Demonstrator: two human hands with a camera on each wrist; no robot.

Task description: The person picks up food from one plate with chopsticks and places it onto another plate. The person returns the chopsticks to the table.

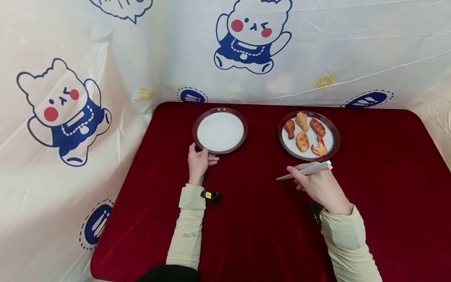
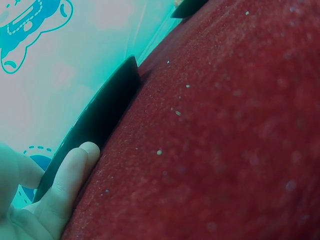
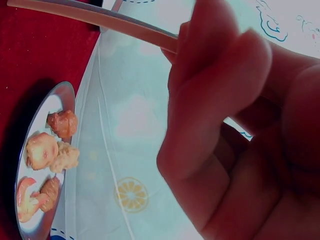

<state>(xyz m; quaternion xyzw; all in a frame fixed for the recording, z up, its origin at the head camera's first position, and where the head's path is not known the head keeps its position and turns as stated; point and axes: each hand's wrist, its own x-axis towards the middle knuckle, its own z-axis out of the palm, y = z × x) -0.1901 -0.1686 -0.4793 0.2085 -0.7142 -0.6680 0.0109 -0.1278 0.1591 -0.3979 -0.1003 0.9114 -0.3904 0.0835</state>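
At the near rim of a white plate with a brown rim (image 1: 220,132), my left hand (image 1: 199,162) pinches the edge. The thumb lies at the top of the rim, and fingers (image 2: 70,172) show against its dark underside in the left wrist view. My right hand (image 1: 322,188) holds a pair of chopsticks (image 1: 306,170), their tips pointing left above the cloth with nothing between them. Just beyond that hand is a second brown-rimmed plate (image 1: 282,141). It carries a drumstick (image 1: 289,128), a crumbly fried piece (image 1: 302,121), a ridged brown piece (image 1: 318,127), a spotted oval piece (image 1: 302,141) and a red-and-yellow shrimp-like piece (image 1: 319,147).
A dark red velvet cloth (image 1: 253,219) covers the table beneath both plates. Behind and to the left hangs a pale curtain (image 1: 169,51) printed with cartoon bears. The two plates stand apart, with cloth between them.
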